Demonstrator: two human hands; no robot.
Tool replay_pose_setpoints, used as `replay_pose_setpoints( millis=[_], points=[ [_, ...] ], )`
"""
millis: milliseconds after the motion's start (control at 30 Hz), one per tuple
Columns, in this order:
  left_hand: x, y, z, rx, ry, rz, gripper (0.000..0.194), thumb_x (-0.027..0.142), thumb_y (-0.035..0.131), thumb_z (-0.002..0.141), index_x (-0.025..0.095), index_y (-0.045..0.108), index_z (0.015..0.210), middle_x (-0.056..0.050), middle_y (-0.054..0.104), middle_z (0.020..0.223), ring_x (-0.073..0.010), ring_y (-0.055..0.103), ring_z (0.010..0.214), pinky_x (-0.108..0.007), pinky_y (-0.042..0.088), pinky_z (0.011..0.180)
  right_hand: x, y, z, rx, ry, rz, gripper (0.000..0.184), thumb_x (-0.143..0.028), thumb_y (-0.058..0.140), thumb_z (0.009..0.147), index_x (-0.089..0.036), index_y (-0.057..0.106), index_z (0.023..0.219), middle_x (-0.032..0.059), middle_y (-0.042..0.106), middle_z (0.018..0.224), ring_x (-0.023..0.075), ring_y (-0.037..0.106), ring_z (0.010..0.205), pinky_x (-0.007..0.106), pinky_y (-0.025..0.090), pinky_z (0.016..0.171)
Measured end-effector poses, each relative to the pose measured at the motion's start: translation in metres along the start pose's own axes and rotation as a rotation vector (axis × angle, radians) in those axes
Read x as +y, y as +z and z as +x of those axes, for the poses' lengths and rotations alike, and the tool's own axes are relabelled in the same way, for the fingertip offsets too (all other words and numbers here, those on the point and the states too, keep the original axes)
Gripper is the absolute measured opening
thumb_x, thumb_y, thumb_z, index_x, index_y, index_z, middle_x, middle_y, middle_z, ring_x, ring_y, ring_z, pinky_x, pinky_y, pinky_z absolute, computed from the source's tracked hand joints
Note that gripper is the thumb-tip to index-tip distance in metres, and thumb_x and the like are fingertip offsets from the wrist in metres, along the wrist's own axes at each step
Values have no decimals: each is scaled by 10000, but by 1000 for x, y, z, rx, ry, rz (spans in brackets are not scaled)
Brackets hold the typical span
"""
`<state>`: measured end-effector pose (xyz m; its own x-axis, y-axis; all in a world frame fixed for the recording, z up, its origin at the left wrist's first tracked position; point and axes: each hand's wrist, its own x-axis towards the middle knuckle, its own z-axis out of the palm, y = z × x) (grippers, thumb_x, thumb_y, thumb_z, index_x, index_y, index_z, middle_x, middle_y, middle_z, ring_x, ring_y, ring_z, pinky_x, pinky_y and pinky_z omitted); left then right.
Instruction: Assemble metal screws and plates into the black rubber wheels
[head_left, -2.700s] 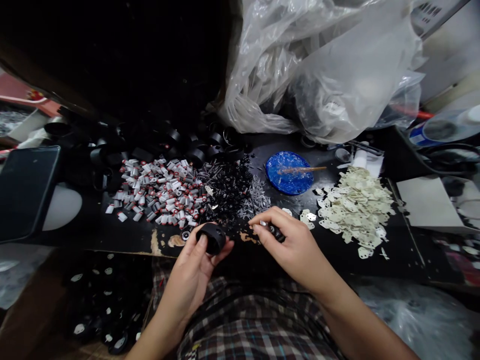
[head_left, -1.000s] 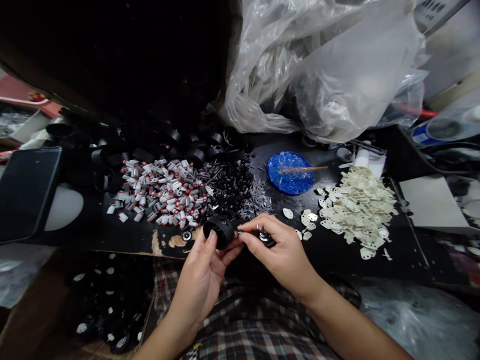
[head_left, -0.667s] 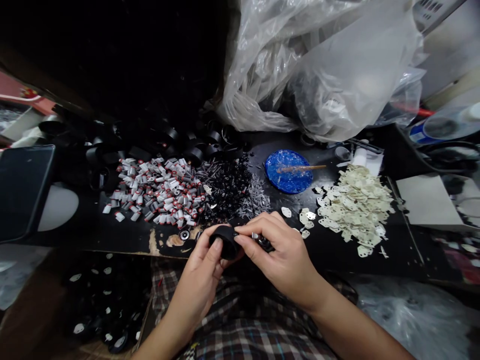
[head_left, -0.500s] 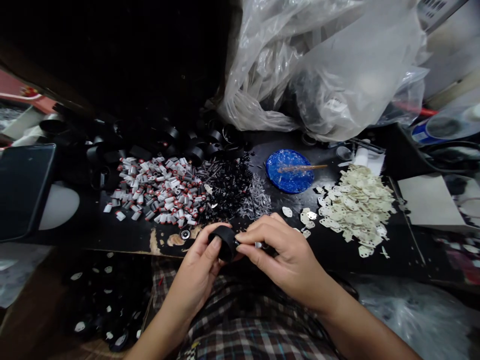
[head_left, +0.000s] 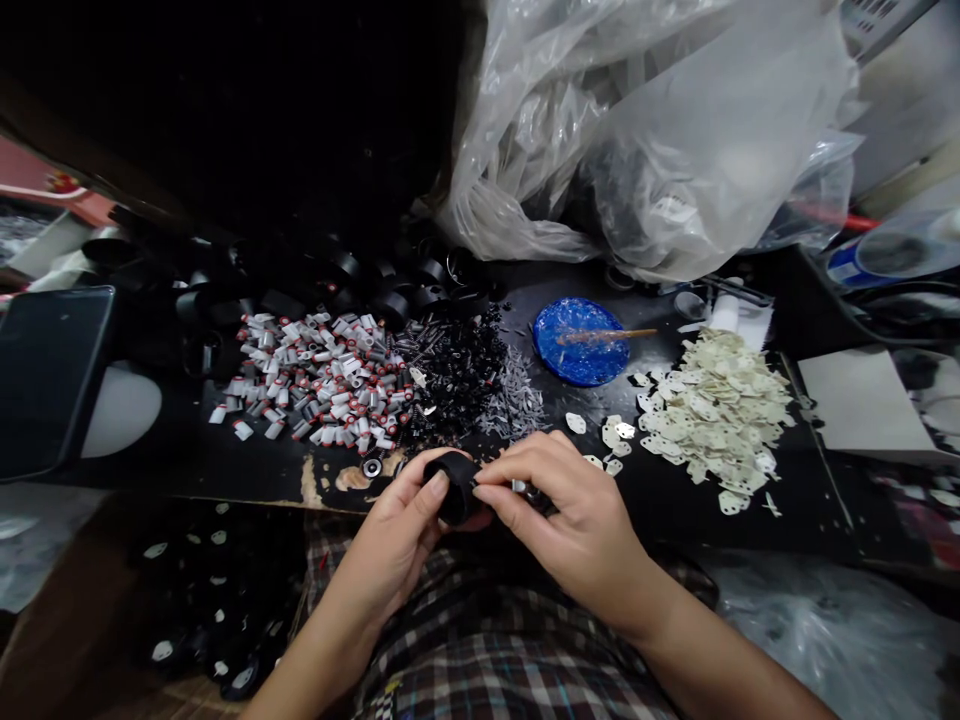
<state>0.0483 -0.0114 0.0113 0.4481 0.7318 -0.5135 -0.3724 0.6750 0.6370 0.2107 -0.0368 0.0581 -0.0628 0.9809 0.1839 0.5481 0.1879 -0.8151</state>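
Observation:
My left hand (head_left: 397, 535) is closed around a black round plastic housing (head_left: 454, 480), held just above the front edge of the dark worktable (head_left: 247, 470). My right hand (head_left: 570, 515) meets it from the right, thumb and forefinger pinched on a small part pressed at the housing's rim; a small dark-and-silver piece (head_left: 529, 492) shows under its fingers. Behind the hands lie a pile of white-and-red small parts (head_left: 322, 385), a heap of tiny black parts (head_left: 457, 375) and a mound of cream flat plates (head_left: 712, 405).
A blue round lid (head_left: 577, 340) with a stick lies behind the hands. Large clear plastic bags (head_left: 645, 140) fill the back right. A dark phone (head_left: 49, 375) stands at left. Black housings (head_left: 217, 600) fill a box at lower left. Black rings (head_left: 390, 285) line the back.
My right hand came left from the table to the housing and now pinches at its rim. My left hand turned the housing a little and brought it nearer to me.

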Motion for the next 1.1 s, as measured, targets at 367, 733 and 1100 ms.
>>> replay_pose_setpoints(
  millis=[367,733,1100],
  points=[
    [0,-5,4,107,46,-3,200,330,680,786,213,671,947,-26,702,886,-165,671,789,-278,561,742,-3,-13,5,-261,53,-220,212,-116,575,851,-196,576,1047,39,648,1012,171,603,908,318,447,778],
    [8,-17,-1,80,179,376,200,317,643,805,238,690,983,-37,702,938,-195,649,843,-282,524,754,-6,-22,2,-384,204,-66,172,-226,516,917,-229,611,1060,28,686,989,168,641,879,290,490,773],
    [15,-35,-16,-227,757,784,556,-25,551,729,342,671,1129,-49,747,1003,-246,693,888,-342,510,795,3,-25,-15,-627,523,605,254,-365,466,933,-180,637,913,-40,570,631,58,387,495,185,298,469]
  ],
)
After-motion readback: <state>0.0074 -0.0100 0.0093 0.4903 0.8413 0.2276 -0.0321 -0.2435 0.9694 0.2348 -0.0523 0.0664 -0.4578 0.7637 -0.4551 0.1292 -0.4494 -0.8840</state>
